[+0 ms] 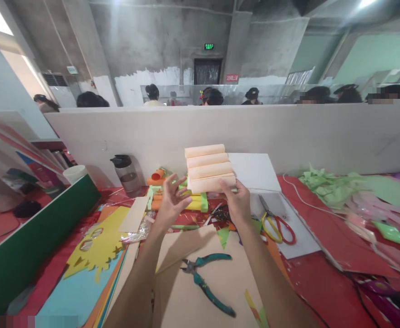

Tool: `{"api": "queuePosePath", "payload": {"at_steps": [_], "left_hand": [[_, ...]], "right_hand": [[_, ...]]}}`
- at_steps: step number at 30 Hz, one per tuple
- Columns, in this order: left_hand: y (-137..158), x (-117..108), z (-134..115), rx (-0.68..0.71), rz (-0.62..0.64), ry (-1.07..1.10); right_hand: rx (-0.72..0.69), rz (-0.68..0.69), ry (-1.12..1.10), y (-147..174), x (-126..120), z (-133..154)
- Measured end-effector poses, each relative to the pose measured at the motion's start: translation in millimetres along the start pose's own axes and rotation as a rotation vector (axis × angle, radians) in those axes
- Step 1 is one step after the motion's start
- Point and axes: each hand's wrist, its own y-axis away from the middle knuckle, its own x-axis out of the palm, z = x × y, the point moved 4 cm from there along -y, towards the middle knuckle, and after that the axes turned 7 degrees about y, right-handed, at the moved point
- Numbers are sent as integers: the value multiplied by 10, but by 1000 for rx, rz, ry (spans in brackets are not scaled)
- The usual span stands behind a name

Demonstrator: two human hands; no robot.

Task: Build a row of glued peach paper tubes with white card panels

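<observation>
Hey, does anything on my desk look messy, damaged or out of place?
Yes: the green paper at right is crumpled in a heap, and the yellow sheet at left looks odd, ragged-edged with holes cut through.

**Covered, Cropped and Too Small to Read**

Mid-frame, we cannot see how the right hand point(238, 200) grips the cream paper rolls point(209, 168) from behind, nor tell whether the left hand point(173, 201) touches them. The left hand covers part of the orange and yellow rolls point(195, 205). Across the upper frame, the white partition point(134, 136) hides most of the people point(152, 93) behind it, and pixel blocks mask some at upper right. We find the red sign point(232, 78) too small to read. The bottom edge crops both forearms point(270, 278) and the blue sheet point(80, 287); at lower right, we cannot identify a blurred purple object point(377, 288).
</observation>
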Motion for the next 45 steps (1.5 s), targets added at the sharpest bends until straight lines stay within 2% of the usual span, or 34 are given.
{"api": "queuePosePath", "payload": {"at_steps": [5, 9, 14, 19, 25, 28, 32, 34, 36, 42, 45], "left_hand": [[-11, 45, 68, 124, -34, -249], [-37, 9, 111, 166, -107, -301], [-56, -64, 91, 59, -112, -305], [-63, -81, 40, 26, -72, -304], [-52, -97, 12, 10, -4, -253], [-38, -109, -59, -21, -50, -146], [-24, -105, -156, -175, -106, -22], [-17, -95, -164, -292, -73, -50], [-17, -103, -156, -347, -45, -96], [-41, -169, -76, -376, -21, -211], [-41, -200, -54, -404, -26, -255]], "right_hand": [[-15, 19, 61, 32, 20, 12], [-32, 115, 49, 48, 41, 23], [-26, 251, 25, 5, -22, -15], [-32, 335, 55, -32, -113, -28], [-18, 341, 50, -50, -144, -67], [-21, 313, 23, -66, -169, -87], [-7, 308, 25, -88, -230, -103], [-1, 326, 67, -88, -250, -101], [-2, 342, 95, -79, -253, -85], [38, 436, 138, -15, -205, -21], [36, 529, 78, -3, -213, -44]]}}
